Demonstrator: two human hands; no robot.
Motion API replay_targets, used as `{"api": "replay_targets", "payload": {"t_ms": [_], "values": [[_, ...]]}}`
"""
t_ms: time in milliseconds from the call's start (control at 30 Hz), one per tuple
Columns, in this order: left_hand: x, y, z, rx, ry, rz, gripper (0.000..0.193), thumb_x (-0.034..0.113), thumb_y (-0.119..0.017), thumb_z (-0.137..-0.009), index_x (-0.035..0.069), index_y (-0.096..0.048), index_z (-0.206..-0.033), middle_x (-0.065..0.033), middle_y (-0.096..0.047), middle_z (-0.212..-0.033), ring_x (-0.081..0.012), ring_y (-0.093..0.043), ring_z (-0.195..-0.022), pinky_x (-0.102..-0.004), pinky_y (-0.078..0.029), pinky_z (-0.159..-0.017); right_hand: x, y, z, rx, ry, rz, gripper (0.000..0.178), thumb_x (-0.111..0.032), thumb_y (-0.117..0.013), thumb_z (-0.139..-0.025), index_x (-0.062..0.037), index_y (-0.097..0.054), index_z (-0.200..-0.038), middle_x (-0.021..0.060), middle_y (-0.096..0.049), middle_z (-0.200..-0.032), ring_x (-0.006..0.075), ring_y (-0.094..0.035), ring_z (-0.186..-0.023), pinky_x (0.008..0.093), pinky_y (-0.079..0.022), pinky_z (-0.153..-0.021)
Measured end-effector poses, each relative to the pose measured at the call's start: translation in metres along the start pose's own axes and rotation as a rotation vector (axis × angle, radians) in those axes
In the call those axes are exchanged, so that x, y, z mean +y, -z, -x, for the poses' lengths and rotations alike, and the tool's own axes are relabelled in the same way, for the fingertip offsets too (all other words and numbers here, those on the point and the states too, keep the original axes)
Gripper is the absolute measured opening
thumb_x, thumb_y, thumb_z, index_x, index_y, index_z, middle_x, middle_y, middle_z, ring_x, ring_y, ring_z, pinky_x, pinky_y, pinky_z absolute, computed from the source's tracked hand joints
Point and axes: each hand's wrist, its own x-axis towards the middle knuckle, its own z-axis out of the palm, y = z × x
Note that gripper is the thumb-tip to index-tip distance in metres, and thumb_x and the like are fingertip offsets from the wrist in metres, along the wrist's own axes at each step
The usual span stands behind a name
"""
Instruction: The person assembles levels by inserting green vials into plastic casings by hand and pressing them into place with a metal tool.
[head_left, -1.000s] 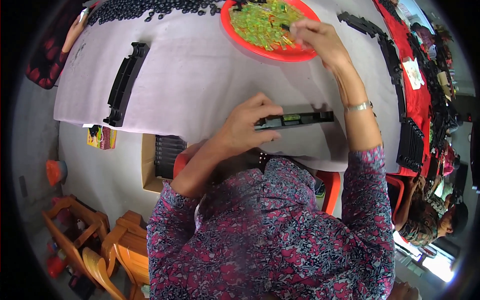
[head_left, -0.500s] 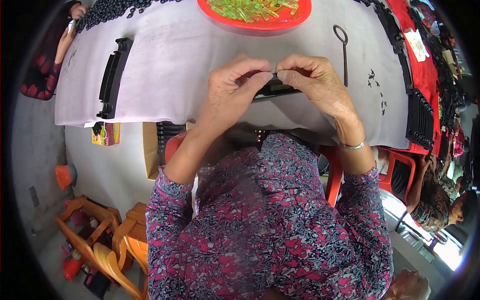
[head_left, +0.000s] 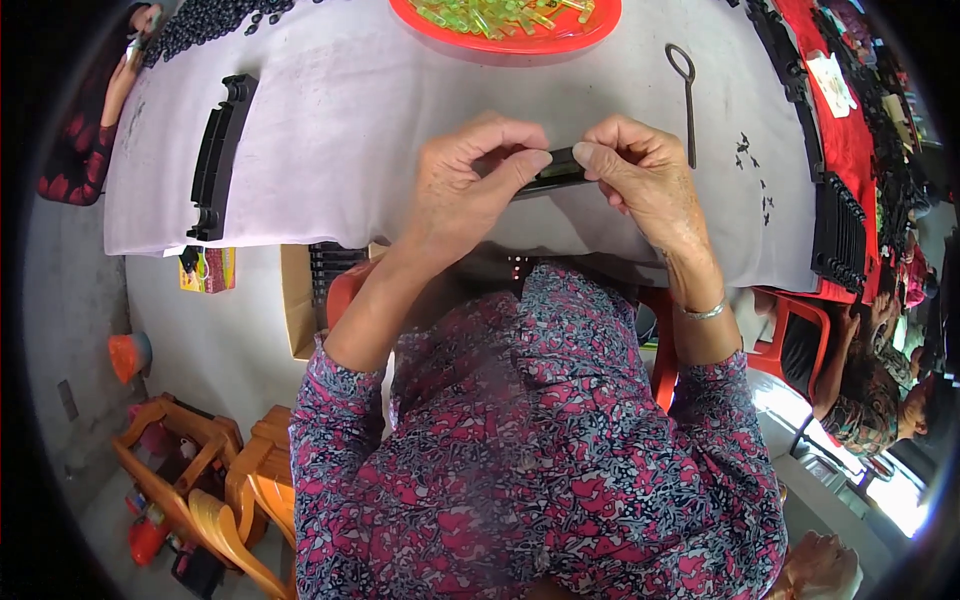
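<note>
A narrow black plastic piece (head_left: 560, 163) with a dull greenish middle lies between my hands, low over the table's near side. My left hand (head_left: 465, 185) is closed, with thumb and forefinger pinched at its left end. At the other end my right hand (head_left: 648, 185) is closed too, thumb and finger on the piece. My fingers hide both of its ends. To the right on the cloth lies a dark metal rod with a loop (head_left: 688, 100). Beyond my hands stands a red dish (head_left: 510, 52) of yellow-green transparent tubes (head_left: 500, 18).
A long black plastic bar (head_left: 222, 160) lies on the left of the grey cloth (head_left: 320, 150). Small black bits (head_left: 766, 205) are scattered at right, near stacked black bars (head_left: 838, 230). Black pieces (head_left: 205, 25) are heaped far left, beside another person's hand (head_left: 128, 70).
My right hand has slid to the right, away from my left, so more of the black piece shows between them. My left hand has barely moved.
</note>
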Motion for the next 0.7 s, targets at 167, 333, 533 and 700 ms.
{"api": "replay_targets", "payload": {"t_ms": [167, 333, 533, 700], "values": [[-0.001, 0.007, -0.003, -0.108, -0.309, -0.531, 0.034, 0.009, -0.079, -0.077, 0.003, -0.069, -0.108, -0.0075, -0.063, -0.097, -0.0205, -0.062, -0.086, -0.0307, -0.049, -0.075, 0.006, 0.008, 0.005, 0.040, -0.054, -0.011, 0.011, -0.014, -0.069, -0.093, -0.0055, -0.068, -0.085, -0.0040, -0.056, -0.065, 0.0004, -0.042, -0.046, 0.0170, -0.028, -0.039], [-0.009, 0.009, 0.003, -0.147, -0.307, -0.789, 0.039, 0.014, -0.080, -0.069, 0.003, -0.068, -0.105, -0.0103, -0.060, -0.091, -0.0301, -0.059, -0.085, -0.0399, -0.045, -0.076, 0.012, 0.009, 0.007, 0.063, -0.075, 0.092, 0.013, -0.015, -0.069, -0.093, -0.0057, -0.068, -0.084, -0.0045, -0.054, -0.062, 0.0003, -0.041, -0.044, 0.0180, -0.028, -0.038], [-0.016, 0.008, 0.002, -0.186, -0.237, -0.754, 0.034, 0.014, -0.078, -0.070, 0.004, -0.068, -0.101, -0.0090, -0.058, -0.087, -0.0305, -0.056, -0.082, -0.0410, -0.043, -0.075, 0.015, 0.007, 0.005, -0.001, -0.081, 0.201, 0.018, -0.017, -0.068, -0.095, -0.0065, -0.066, -0.081, -0.0061, -0.050, -0.057, -0.0001, -0.039, -0.044, 0.0189, -0.028, -0.038], [-0.018, 0.004, 0.008, -0.179, -0.248, -0.724, 0.033, 0.013, -0.078, -0.070, 0.005, -0.068, -0.100, -0.0085, -0.058, -0.087, -0.0303, -0.056, -0.084, -0.0405, -0.042, -0.077, 0.007, 0.004, 0.009, -0.006, -0.133, 0.240, 0.023, -0.012, -0.068, -0.092, -0.0038, -0.061, -0.072, -0.0063, -0.049, -0.060, 0.0023, -0.043, -0.051, 0.0234, -0.032, -0.046]]}}
